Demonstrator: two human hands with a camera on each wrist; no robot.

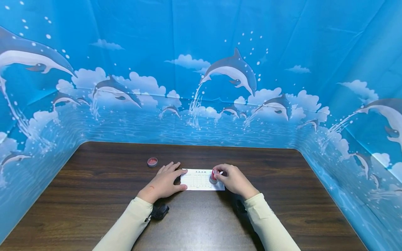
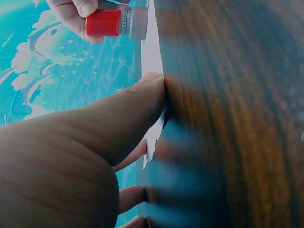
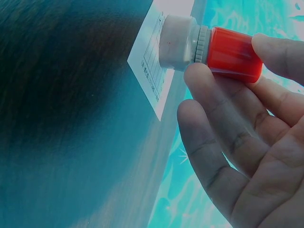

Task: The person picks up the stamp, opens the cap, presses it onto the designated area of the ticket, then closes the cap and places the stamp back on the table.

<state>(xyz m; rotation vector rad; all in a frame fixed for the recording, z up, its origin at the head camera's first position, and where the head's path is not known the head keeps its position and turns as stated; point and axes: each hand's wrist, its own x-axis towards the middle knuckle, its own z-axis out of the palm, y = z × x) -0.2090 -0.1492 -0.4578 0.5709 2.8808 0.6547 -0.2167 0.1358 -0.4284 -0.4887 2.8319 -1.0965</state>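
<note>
A white printed form (image 1: 198, 180) with a ruled grid lies on the dark wooden table. My right hand (image 1: 235, 179) pinches the red handle of a round stamp (image 3: 236, 53) between thumb and fingers. The stamp's pale, translucent base stands upright against the right part of the form, as the right wrist view shows. At the form's left end is my left hand (image 1: 165, 181), fingers spread and straight, with thumb and forefinger touching the paper's edge. The left wrist view has the thumb pressing on the form's near edge. The stamp's printing face is hidden.
A small round tin (image 1: 152, 162) with a red inside sits on the table (image 1: 103, 181), behind and left of my left hand. A blue dolphin-print curtain (image 1: 150, 125) encloses the table's back and sides. Dark devices (image 1: 160, 211) are strapped at the wrists.
</note>
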